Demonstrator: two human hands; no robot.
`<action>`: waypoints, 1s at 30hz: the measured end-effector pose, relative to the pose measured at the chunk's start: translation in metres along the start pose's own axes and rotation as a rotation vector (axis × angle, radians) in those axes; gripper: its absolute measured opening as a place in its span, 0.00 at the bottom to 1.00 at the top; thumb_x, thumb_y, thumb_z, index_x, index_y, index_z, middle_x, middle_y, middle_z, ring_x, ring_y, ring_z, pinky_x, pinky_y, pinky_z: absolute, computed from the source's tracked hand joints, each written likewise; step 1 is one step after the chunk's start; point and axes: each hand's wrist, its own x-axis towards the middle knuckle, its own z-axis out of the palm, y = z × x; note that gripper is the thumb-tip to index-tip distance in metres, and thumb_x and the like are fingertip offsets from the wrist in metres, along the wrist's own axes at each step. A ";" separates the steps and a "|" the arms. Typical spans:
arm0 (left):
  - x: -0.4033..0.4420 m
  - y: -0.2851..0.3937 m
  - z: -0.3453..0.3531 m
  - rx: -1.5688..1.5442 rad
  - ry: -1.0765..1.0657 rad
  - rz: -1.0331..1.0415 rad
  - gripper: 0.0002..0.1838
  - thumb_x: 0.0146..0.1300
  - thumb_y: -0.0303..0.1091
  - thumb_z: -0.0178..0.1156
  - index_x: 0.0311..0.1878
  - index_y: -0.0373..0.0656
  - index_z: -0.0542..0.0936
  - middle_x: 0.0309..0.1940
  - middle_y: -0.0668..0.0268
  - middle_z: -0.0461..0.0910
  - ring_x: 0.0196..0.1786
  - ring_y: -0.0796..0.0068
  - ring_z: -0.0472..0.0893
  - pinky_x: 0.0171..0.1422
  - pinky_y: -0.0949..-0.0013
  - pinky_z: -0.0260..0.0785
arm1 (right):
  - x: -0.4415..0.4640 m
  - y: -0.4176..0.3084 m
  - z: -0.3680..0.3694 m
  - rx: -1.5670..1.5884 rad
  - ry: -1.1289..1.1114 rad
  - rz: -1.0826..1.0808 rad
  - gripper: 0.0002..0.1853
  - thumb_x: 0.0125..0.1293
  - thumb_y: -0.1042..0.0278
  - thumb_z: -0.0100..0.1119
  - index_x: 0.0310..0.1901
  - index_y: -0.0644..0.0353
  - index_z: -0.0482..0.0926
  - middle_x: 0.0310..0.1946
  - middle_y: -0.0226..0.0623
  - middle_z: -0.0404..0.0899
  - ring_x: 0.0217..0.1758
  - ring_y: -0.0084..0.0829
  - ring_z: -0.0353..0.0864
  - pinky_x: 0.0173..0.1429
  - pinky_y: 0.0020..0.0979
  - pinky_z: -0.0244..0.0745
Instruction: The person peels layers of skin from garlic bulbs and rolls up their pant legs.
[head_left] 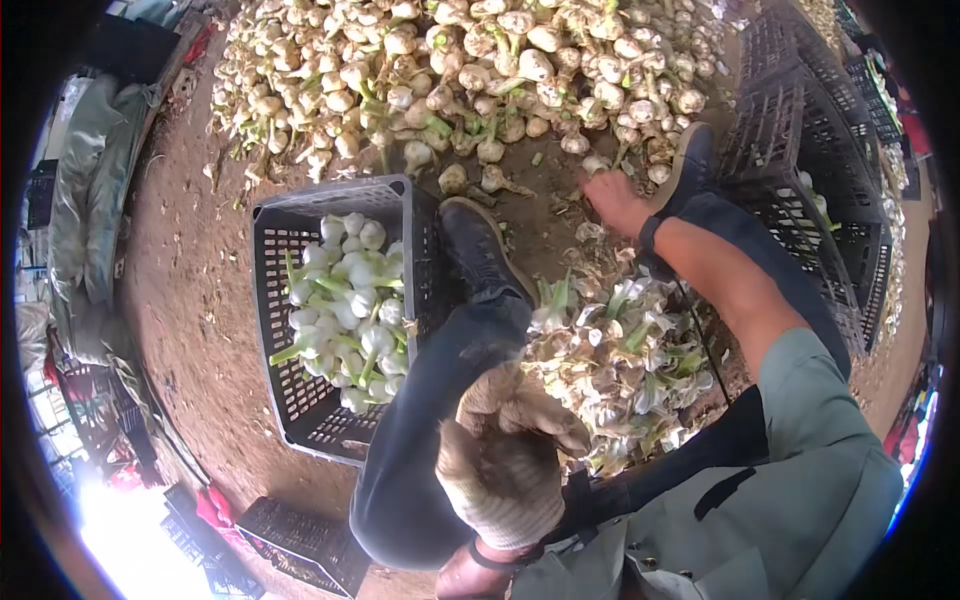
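Note:
My left hand, in a soiled knitted glove, is held over my lap with its fingers bent and apart; nothing shows in the palm. My right hand is bare and reaches down to the floor at the near edge of a heap of untrimmed garlic. Its fingers are closed at a garlic bulb, and the fingertips are partly hidden. To the left of my legs, a black plastic crate contains cleaned white garlic bulbs with short green stems.
Between my legs lies a pile of garlic peelings and leaves. Stacked black crates stand at the right, by my shoe. Another dark crate is at the lower left. Bulky grey-green sacks line the left side.

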 end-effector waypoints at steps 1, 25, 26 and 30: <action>0.001 -0.001 -0.001 0.001 -0.004 -0.003 0.33 0.73 0.59 0.40 0.60 0.36 0.73 0.30 0.52 0.80 0.30 0.62 0.81 0.37 0.62 0.75 | 0.002 0.000 0.002 0.003 -0.006 -0.002 0.08 0.54 0.77 0.59 0.38 0.61 0.81 0.27 0.41 0.82 0.36 0.40 0.85 0.33 0.37 0.79; -0.007 -0.056 -0.007 0.530 -0.367 -0.244 0.27 0.64 0.31 0.64 0.64 0.33 0.69 0.49 0.64 0.80 0.45 0.78 0.80 0.49 0.75 0.75 | -0.217 -0.103 -0.288 1.668 0.367 0.464 0.11 0.66 0.67 0.55 0.39 0.68 0.79 0.22 0.29 0.75 0.19 0.15 0.69 0.20 0.21 0.63; -0.008 -0.061 -0.010 0.628 -0.385 -0.096 0.27 0.63 0.30 0.65 0.64 0.34 0.69 0.48 0.63 0.80 0.46 0.79 0.80 0.49 0.75 0.75 | -0.222 -0.104 -0.288 1.588 0.355 0.511 0.12 0.66 0.67 0.57 0.41 0.69 0.79 0.23 0.29 0.76 0.19 0.15 0.70 0.21 0.21 0.64; -0.023 -0.063 -0.008 0.858 -0.374 0.182 0.30 0.58 0.26 0.69 0.63 0.35 0.70 0.47 0.62 0.81 0.45 0.81 0.79 0.50 0.76 0.75 | -0.231 -0.111 -0.278 1.659 0.465 0.440 0.07 0.64 0.71 0.54 0.31 0.66 0.77 0.19 0.24 0.71 0.20 0.13 0.64 0.21 0.21 0.57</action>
